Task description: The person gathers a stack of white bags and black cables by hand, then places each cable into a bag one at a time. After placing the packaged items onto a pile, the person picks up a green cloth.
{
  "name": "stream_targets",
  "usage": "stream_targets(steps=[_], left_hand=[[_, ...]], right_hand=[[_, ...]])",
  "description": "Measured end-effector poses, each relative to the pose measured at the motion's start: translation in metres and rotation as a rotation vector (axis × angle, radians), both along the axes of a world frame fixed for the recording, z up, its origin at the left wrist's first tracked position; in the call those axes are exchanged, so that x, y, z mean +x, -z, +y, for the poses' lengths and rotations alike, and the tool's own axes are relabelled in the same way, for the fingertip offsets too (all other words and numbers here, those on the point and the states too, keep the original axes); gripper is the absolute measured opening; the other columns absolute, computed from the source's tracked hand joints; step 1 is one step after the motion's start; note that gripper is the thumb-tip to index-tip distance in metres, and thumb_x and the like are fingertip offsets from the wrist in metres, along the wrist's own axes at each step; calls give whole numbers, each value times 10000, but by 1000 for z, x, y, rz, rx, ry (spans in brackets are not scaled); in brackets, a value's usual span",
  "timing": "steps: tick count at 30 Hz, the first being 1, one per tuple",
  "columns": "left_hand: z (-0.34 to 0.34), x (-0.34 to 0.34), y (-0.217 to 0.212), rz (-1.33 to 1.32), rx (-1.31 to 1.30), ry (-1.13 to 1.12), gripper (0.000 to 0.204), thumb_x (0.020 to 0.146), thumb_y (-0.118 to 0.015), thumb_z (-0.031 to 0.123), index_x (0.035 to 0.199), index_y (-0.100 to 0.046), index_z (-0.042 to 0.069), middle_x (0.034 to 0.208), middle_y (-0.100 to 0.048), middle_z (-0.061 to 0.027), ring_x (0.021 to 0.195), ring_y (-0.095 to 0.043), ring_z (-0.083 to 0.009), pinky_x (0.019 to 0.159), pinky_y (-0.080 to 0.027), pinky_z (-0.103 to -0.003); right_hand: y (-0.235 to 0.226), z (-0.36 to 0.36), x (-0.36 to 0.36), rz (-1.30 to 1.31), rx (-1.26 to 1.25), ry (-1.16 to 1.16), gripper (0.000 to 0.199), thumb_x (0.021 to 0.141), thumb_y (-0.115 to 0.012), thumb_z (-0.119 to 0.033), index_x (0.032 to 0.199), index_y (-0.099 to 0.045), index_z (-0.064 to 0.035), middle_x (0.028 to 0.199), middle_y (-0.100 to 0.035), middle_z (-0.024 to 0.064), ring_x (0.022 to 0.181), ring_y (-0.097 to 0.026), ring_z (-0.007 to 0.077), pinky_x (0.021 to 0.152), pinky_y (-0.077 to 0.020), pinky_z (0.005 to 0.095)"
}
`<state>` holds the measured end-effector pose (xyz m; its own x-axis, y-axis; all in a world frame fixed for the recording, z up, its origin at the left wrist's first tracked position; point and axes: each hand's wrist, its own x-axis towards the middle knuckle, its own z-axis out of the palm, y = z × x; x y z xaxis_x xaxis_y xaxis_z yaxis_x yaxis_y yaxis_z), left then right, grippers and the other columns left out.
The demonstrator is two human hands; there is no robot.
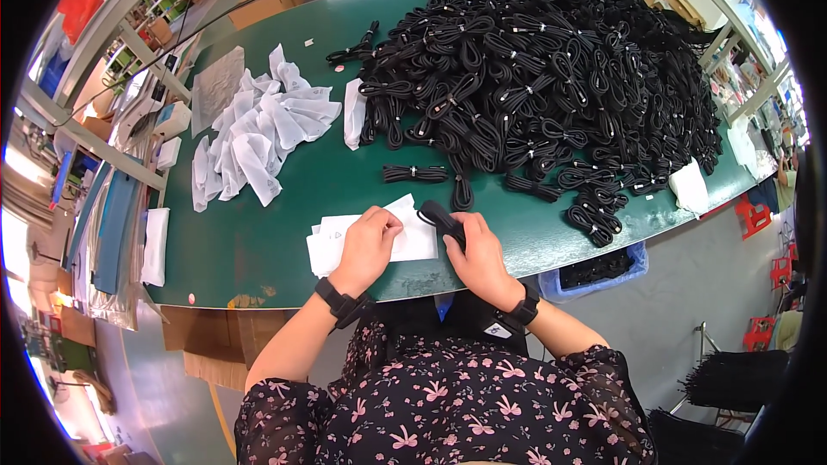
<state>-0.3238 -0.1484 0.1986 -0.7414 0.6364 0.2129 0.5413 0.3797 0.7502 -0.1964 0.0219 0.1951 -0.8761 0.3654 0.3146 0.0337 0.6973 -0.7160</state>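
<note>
In my right hand (476, 254) is a coiled black cable (443, 222), its looped end pointing up and left. My left hand (370, 245) has its fingers pinched at white paper-like bags (417, 243) lying flat near the table's front edge. One bag's corner stands raised beside the cable, and the cable's loop is next to it. Just beyond my hands, a tied cable bundle (415, 174) lies on the green table (301, 176). Another bundle (462, 187) lies to its right, at the edge of the big pile.
A large heap of tied black cables (551, 77) covers the table's far and right side. Filled white bags (267, 125) are piled at the left. A blue-lined bin (594, 275) with black items stands below the front edge. A metal frame (129, 155) rises at the left.
</note>
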Motion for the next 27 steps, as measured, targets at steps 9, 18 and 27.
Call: stream_targets(steps=[9, 18, 27], left_hand=[[5, 7, 8, -204, 111, 0, 61, 855, -657, -11, 859, -609, -49, 821, -640, -102, 679, -638, -149, 616, -517, -271], [5, 7, 9, -216, 150, -20, 82, 876, -650, 4, 863, -583, -42, 816, -621, -90, 668, -633, -136, 604, -514, -263], [5, 6, -6, -290, 215, -57, 80, 900, -628, 26, 877, -579, -33, 828, -598, -77, 671, -625, -127, 616, -493, -258]], right_hand=[[6, -9, -35, -98, -566, -82, 366, 782, -775, -175, 1010, -580, 34, 836, -679, 142, 753, -661, 216, 694, -516, 330], [10, -8, -43, -219, -591, -42, 318, 781, -773, -158, 961, -591, 31, 781, -658, 89, 697, -624, 147, 640, -495, 301], [8, -4, -29, 35, -273, 43, 250, 840, -731, -105, 996, -572, 8, 780, -625, 98, 665, -605, 175, 608, -488, 319]])
